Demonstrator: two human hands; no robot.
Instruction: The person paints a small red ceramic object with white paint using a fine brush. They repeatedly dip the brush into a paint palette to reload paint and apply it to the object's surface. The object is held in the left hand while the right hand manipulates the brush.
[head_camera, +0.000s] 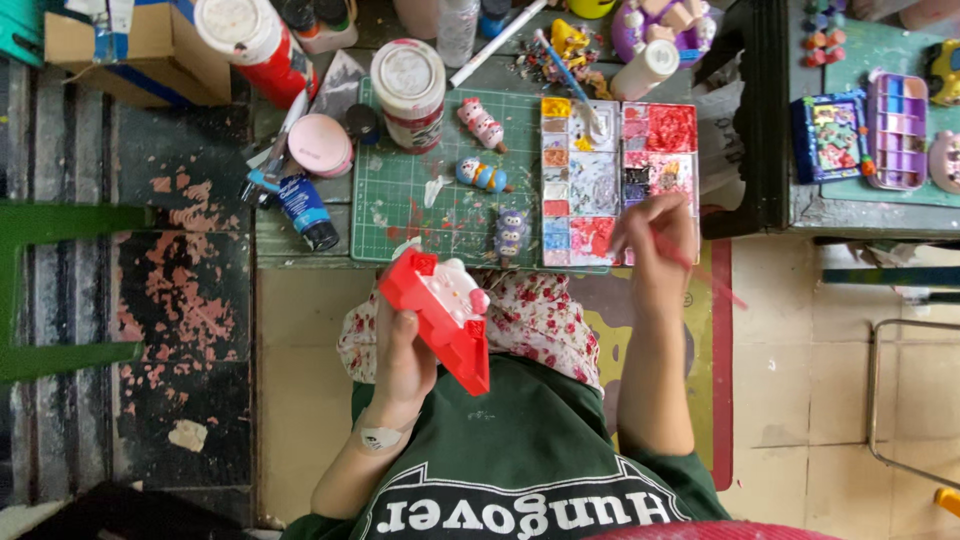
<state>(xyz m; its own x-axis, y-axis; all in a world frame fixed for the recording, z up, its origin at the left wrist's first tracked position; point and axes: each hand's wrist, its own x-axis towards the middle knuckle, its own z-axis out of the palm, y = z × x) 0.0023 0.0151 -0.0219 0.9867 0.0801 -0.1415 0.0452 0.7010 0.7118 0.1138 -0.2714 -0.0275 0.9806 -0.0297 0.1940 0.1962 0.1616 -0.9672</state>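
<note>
— Red-painted figure (445, 315): how is it held?

— It is gripped from below by the left hand (400, 362), fingers closed around its underside. It is kept off the desk, just in front of the near edge and above the lap. Its long axis is tilted, running from the upper left, near the cutting mat's front edge, down to the lower right, toward the green shirt. A white and pink patch is seen on its upper face.

— And the other hand?

— A thin red-handled brush (690, 262) is pinched by the right hand (655, 240), fingers closed on it. The handle is pointed away to the lower right; the tip is hidden by the fingers, over the near right corner of the paint palette (620, 180).

— What is laid around them?

— The palette is set at the right end of the desk, beside the green cutting mat (420, 200). Three small painted figures are laid on the mat: a pink one (482, 123), a blue and yellow one (482, 176) and a purple one (511, 234) at the mat's front edge. A white-lidded jar (409, 82) is stood at the mat's back edge, a pink round case (320, 145) and a blue paint tube (308, 212) to its left.

— Is room left for moving?

— Open floor is seen to the left of the lap and to the right beyond the brush; the desk's back edge is crowded with bottles.
</note>
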